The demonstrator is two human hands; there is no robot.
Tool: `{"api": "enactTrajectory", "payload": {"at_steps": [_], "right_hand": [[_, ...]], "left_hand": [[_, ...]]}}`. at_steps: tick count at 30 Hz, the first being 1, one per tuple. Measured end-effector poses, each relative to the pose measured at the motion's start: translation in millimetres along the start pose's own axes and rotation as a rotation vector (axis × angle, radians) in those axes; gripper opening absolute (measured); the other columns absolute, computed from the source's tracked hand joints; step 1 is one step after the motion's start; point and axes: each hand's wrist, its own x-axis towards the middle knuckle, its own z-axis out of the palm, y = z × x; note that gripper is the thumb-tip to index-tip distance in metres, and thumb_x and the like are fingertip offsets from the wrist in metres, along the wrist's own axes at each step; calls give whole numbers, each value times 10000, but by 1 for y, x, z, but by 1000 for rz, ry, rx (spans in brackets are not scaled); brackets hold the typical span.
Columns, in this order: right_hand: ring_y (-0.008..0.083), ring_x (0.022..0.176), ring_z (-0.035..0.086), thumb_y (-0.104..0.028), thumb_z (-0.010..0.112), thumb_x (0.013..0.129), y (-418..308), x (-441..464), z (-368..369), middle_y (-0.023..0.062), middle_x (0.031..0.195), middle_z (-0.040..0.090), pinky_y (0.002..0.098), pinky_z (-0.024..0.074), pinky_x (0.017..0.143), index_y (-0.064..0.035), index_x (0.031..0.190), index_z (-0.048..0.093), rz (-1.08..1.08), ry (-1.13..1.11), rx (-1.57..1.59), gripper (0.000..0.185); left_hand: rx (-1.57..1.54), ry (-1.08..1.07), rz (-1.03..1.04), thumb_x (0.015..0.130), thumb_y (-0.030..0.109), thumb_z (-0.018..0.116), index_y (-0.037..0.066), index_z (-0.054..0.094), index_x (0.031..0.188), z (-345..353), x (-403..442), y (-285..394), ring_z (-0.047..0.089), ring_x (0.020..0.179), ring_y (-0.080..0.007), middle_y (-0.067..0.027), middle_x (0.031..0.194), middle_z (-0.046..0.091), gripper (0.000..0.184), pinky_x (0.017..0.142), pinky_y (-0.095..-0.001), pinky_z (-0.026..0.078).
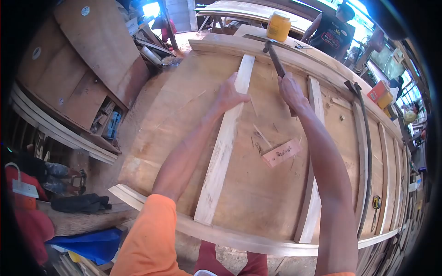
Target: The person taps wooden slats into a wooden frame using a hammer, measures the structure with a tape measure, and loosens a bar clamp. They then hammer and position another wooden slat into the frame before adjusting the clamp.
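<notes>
- Crosswise, one pale, straight-edged batten [223,152] spans the smooth plywood panel [258,198], its near end slanting left.
- Your left hand [230,94] pinches its far part.
- Your right hand [291,92] closes round one hammer [276,60], head pointing away.
- One reddish block [282,152] lies right of the batten.

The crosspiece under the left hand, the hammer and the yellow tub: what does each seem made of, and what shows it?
Crosspiece: bare, pale wood, by its darker grain streaks.
Hammer: dark head, probably metal, by its dull glint; handle material unclear.
Yellow tub: likely smooth plastic, by its soft sheen.
</notes>
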Motion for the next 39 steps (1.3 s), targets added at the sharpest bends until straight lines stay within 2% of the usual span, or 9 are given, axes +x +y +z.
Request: {"api": "enactTrajectory", "payload": {"at_steps": [8,11,16,18,27,31,33,37,39], "right_hand": [[466,788,722,-338,442,1125,-5,-1,-3,329,929,697,557,579,666,85,1153,493,13,-19,50,427],[544,1011,691,-365,493,1093,-6,0,-4,370,1069,699,606,553,873,85,1171,531,17,-17,24,458],[422,734,744,-400,469,1104,-19,-4,-21,314,947,709,521,606,618,96,1159,528,166,-153,232,502],[400,693,738,-409,463,1105,-18,-1,-36,299,924,707,502,599,582,101,1165,529,167,-149,233,517],[365,655,732,-442,446,1100,38,27,27,274,888,713,483,587,565,83,1163,535,58,-19,129,537],[363,637,726,-456,433,1099,-18,5,-28,256,859,715,500,579,564,34,1067,566,112,-21,31,508],[308,601,701,-453,438,1096,-40,-13,-56,196,795,688,478,568,542,-8,982,592,215,-149,187,485],[219,519,617,-451,473,1096,-104,-112,-97,68,677,615,400,547,500,3,951,611,338,1,647,496],[195,510,592,-465,463,1101,-132,-179,-130,43,631,585,383,517,497,-11,917,615,240,84,746,513]], "left_hand": [[6,18,20,613,220,829,-67,523,1450,1,2,-6,666,1117,-292,-216,1228,689,936,978,-359,519],[30,45,42,613,209,829,-59,535,1437,3,5,-4,666,1103,-286,-205,1213,692,915,967,-362,521],[-90,-89,-52,615,193,831,-108,500,1460,-11,-1,17,664,1129,-295,-225,1243,686,957,994,-358,516],[-73,-110,-83,603,239,860,-162,362,1539,-10,3,15,546,1389,-380,-332,1468,552,1133,1160,-374,446],[46,-79,-82,683,330,860,-143,352,1556,-13,-5,16,473,1456,-401,-339,1543,479,1115,1220,-396,365],[179,50,-98,724,446,886,-178,252,1568,-10,0,32,447,1468,-443,-375,1528,468,1226,1214,-418,388],[149,358,-47,815,481,842,-189,228,1564,1,-3,39,443,1467,-464,-398,1527,451,1177,1213,-457,385],[-117,344,-305,874,344,781,-150,439,1485,-48,-67,161,581,1345,-412,-340,1426,585,858,1161,-452,433],[-685,389,-115,929,174,711,-130,539,1397,-53,-110,215,661,1235,-318,-254,1344,667,584,1082,-414,500]]}}
